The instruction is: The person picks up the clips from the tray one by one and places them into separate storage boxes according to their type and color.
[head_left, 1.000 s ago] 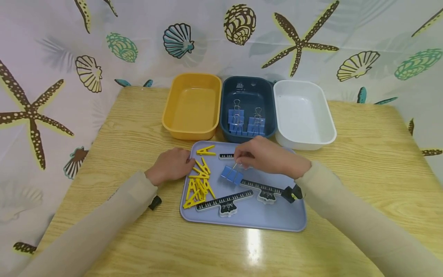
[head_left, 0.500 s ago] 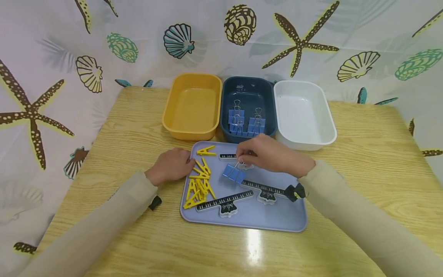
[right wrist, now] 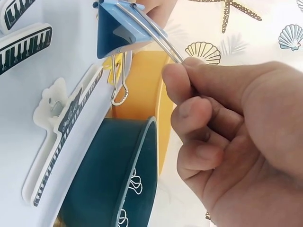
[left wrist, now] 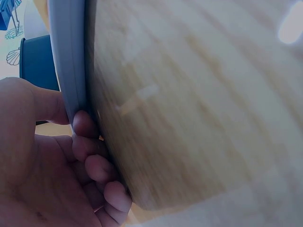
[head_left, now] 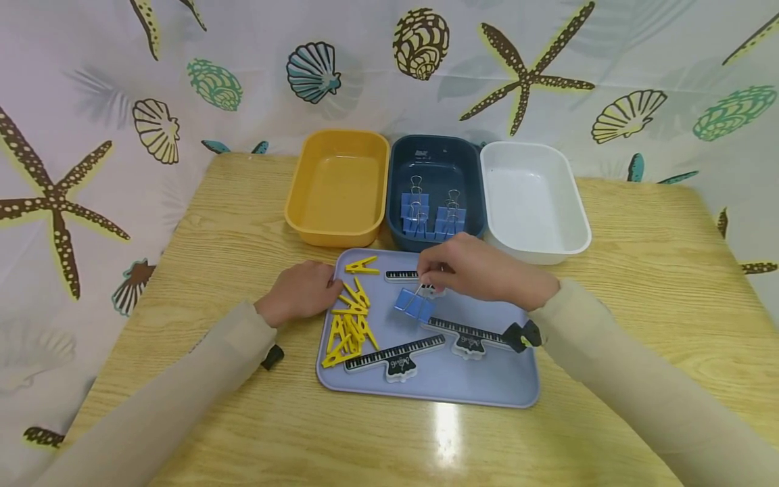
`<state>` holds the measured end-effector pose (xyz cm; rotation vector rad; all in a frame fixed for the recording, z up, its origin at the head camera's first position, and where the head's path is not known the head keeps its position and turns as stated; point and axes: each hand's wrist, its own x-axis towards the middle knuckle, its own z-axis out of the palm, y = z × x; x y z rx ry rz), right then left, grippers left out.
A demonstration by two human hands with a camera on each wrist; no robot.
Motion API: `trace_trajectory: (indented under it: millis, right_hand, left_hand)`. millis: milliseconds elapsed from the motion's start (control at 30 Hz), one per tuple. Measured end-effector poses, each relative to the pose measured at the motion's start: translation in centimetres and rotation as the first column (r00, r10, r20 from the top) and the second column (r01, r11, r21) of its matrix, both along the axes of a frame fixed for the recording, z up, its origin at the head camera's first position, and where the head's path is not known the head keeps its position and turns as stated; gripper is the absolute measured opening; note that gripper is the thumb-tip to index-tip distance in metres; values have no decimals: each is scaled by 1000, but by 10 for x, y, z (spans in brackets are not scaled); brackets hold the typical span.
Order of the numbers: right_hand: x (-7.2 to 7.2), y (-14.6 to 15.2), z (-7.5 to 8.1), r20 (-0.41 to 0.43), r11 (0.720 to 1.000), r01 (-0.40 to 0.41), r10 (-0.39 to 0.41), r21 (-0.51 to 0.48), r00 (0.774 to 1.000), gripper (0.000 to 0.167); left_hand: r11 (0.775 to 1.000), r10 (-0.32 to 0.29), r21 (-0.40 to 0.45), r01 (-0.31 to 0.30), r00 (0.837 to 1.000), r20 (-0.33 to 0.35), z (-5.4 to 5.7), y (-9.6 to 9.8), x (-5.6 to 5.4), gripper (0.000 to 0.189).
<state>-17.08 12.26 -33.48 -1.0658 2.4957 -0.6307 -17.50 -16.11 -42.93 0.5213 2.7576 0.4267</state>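
My right hand (head_left: 465, 269) pinches a wire handle of a blue binder clip (head_left: 415, 304) between thumb and forefinger, and the clip hangs over the lavender tray (head_left: 481, 399). In the right wrist view the clip's (right wrist: 124, 29) other wire handle dangles free below its body. My left hand (head_left: 303, 289) holds the tray's left rim, thumb on one side and curled fingertips (left wrist: 99, 168) at the other in the left wrist view. Yellow clothespins (head_left: 348, 331) are heaped beside it in the tray. Three piano-key clips (head_left: 395, 353) lie there too, one partly hidden behind my right hand.
Behind the tray stand three bins side by side: a yellow bin (head_left: 341, 238), a dark blue bin (head_left: 438, 152) with several blue binder clips (head_left: 450, 222) inside, and a white bin (head_left: 535, 256). A shell-patterned cloth (head_left: 377, 88) rises right behind them.
My right hand has shifted slightly to the right and away from me, carrying the blue binder clip. The left hand and the tray have stayed in place.
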Motion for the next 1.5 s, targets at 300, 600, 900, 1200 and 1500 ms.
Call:
trace_trajectory:
  millis: [300, 600, 900, 1200, 1500]
  right_hand:
    - [-1, 3, 5, -31, 1000, -10, 10, 5, 999, 6]
    - [-2, 5, 9, -45, 1000, 4, -3, 17, 999, 5]
    - [-5, 7, 16, -35, 1000, 17, -17, 21, 999, 6]
    - [-8, 9, 22, -65, 1000, 25, -24, 15, 998, 6]
    - [-13, 11, 24, -36, 997, 57, -55, 45, 998, 6]
  left_hand:
    - [1000, 3, -1, -3, 1000, -2, 0, 0, 1, 38]
    - [1000, 5, -1, -5, 1000, -7, -2, 0, 1, 39]
    - [1000, 0, -1, 0, 1000, 2, -1, 0, 1, 39]
    - [1000, 10, -4, -10, 1000, 16, -1, 0, 0, 40]
    - [1000, 6, -18, -6, 1000, -2, -1, 0, 0, 38]
